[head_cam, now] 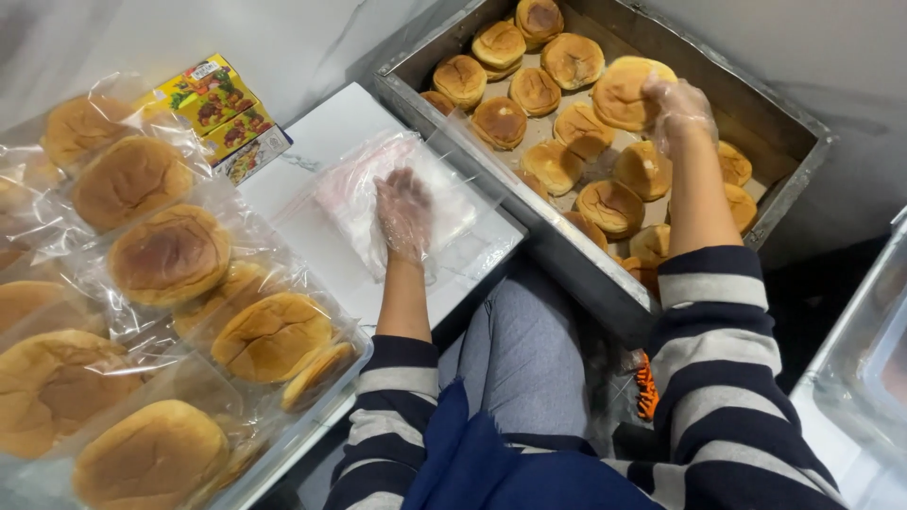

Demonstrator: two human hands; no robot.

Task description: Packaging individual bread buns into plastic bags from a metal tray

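Overhead, the right hand (675, 111) grasps a bun (624, 92) near the tray's (567, 247) far edge; the left hand (403, 212) lies released on plastic bags (354, 194) on the counter (331, 132)

A metal tray (798, 179) of loose buns sits at the right, and the right hand (678, 111) holds one bun (624, 93) above it. Left of the tray, the left hand (403, 213) rests on a stack of plastic bags (354, 194) on a board (326, 132). Bagged buns (170, 255) lie farther left, with cartons (222, 109) behind them.
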